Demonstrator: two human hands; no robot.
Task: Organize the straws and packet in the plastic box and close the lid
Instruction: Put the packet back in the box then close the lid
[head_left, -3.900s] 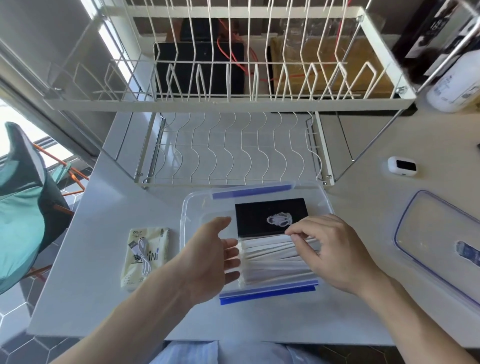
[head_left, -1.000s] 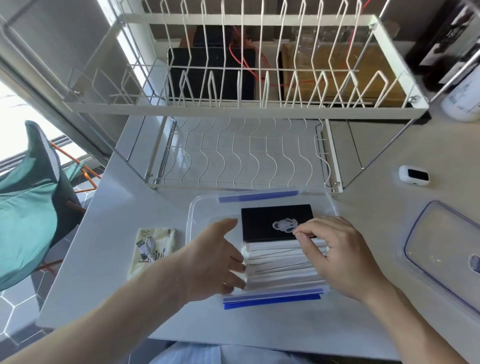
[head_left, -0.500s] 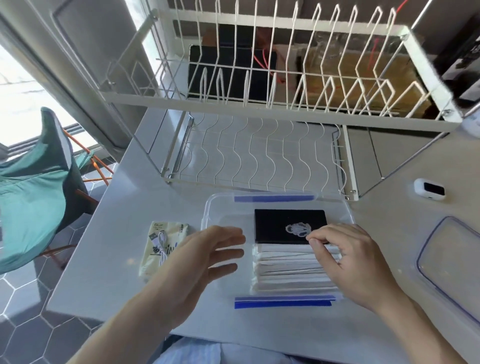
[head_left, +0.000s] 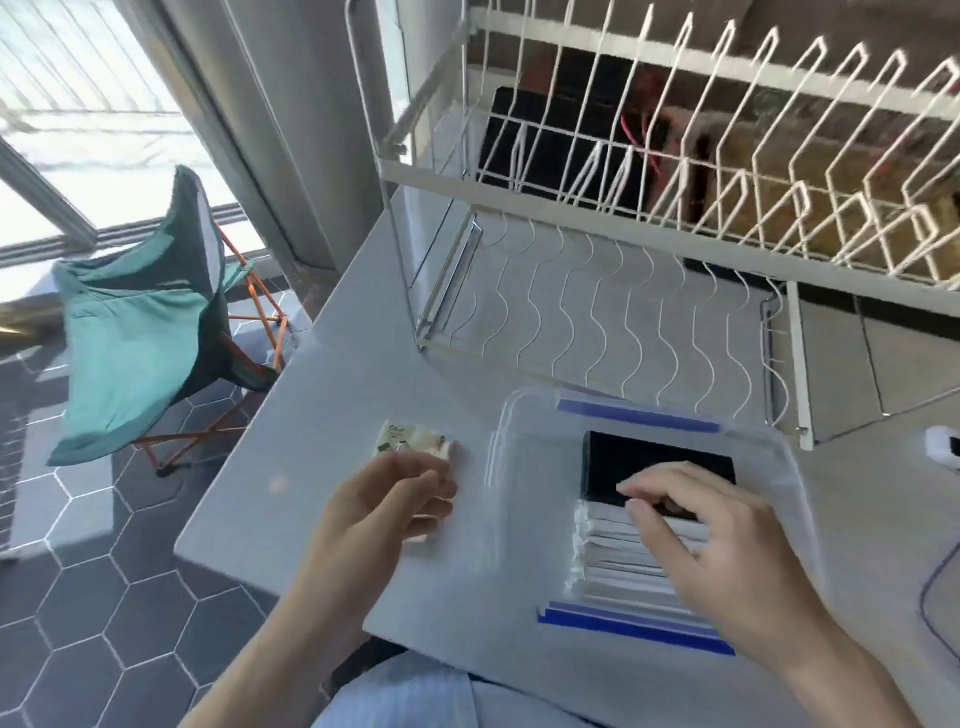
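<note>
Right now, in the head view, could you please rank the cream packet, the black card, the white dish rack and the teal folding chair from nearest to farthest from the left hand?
1. Cream packet: under the left hand.
2. Black card: right, in the clear plastic box.
3. Teal folding chair and white dish rack: too close to call.

White table (head_left: 332, 415) bears plastic box (head_left: 779, 467), packet (head_left: 415, 441), dish rack (head_left: 597, 312).

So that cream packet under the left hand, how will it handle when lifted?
The packet looks flat and thin, so probably light. Its wrapper seems soft, so it may flex in the left hand. It lies flat on the counter, so it shouldn't roll.
</note>
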